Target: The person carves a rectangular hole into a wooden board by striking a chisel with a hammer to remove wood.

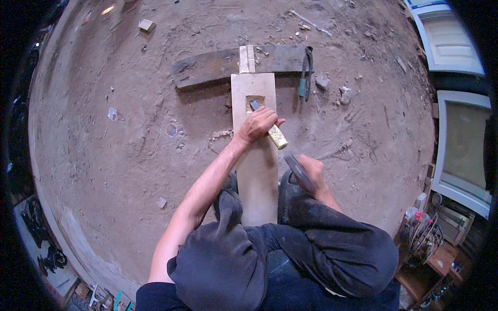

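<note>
My left hand (258, 124) is closed round a chisel (277, 137) with a pale yellow handle. The chisel leans, its blade standing in a rectangular recess (254, 98) cut into a light wooden board (258, 181). My right hand (311, 173) grips a dark, bar-shaped metal tool (299, 172), partly smeared by motion. That tool is just below and right of the handle's butt, apart from it. The board runs from between my legs to a darker wooden plank (207, 67) lying crosswise.
Pincers (306, 75) with a green grip rest on the plank's right end, near small stones (322, 81). Pale wood strips (247, 59) lie across the plank. A wood block (147, 25) sits on the dirt floor. White-framed panels (461, 145) stand at right, above a cluttered wooden shelf (441, 259).
</note>
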`<action>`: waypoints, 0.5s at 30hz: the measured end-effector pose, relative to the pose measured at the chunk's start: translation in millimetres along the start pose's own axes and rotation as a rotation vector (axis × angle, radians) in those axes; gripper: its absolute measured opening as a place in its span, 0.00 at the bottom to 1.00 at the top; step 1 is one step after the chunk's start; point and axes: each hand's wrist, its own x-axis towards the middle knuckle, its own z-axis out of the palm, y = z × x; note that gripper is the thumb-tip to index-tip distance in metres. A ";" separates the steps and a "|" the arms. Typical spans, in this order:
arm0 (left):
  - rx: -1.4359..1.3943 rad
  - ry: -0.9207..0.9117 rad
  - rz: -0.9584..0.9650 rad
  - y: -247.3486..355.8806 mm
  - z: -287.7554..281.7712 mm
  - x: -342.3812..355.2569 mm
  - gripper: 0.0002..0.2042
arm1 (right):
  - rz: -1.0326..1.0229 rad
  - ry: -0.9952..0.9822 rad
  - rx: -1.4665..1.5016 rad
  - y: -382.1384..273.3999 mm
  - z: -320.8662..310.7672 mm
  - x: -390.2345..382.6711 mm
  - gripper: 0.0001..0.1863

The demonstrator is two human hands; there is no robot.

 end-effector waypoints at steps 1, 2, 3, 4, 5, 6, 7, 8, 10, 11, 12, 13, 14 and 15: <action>-0.002 0.000 0.000 -0.4 1.0 -0.5 0.16 | 0.099 -0.051 -0.115 -5.0 7.6 4.2 0.06; 0.022 -0.008 0.006 -1.7 0.5 -2.8 0.16 | 0.195 -0.100 -0.226 -8.6 12.5 7.3 0.06; 0.047 -0.017 0.012 -2.9 0.2 -5.1 0.16 | 0.195 -0.099 -0.222 -12.7 10.0 7.6 0.06; 0.045 -0.016 0.015 -1.0 -0.6 -3.0 0.16 | 0.136 -0.078 -0.139 -17.7 3.8 7.3 0.06; 0.035 -0.028 0.004 2.2 -1.2 -1.7 0.16 | 0.076 -0.057 -0.056 -19.4 -0.6 6.7 0.07; 0.026 -0.040 -0.008 4.1 -1.9 0.3 0.16 | 0.077 -0.055 -0.058 -14.0 -0.2 3.0 0.07; 0.027 -0.040 -0.010 2.6 -0.7 -1.2 0.16 | 0.049 -0.046 -0.048 -11.4 1.2 3.3 0.06; 0.040 -0.033 0.014 -0.2 0.1 -2.0 0.15 | 0.022 -0.037 -0.037 -9.7 2.1 3.7 0.07; 0.051 -0.026 0.040 -2.1 1.5 -4.3 0.15 | 0.171 -0.092 -0.169 -10.7 6.5 6.8 0.07; 0.059 -0.024 0.030 -2.3 2.0 -5.0 0.15 | 0.185 -0.084 -0.162 -11.9 6.0 7.8 0.07; 0.067 -0.023 0.020 -2.4 2.6 -5.7 0.15 | 0.198 -0.076 -0.155 -12.4 5.6 8.0 0.06; 0.072 -0.024 0.025 -3.1 0.9 -3.0 0.15 | 0.194 -0.071 -0.154 -8.8 3.5 4.5 0.06; 0.047 -0.027 0.027 -0.6 1.1 -2.3 0.15 | 0.144 -0.060 -0.028 -5.5 -1.9 -5.8 0.06; 0.022 -0.031 0.029 1.2 0.8 -1.5 0.15 | 0.094 -0.048 0.098 -1.7 -3.2 -14.1 0.05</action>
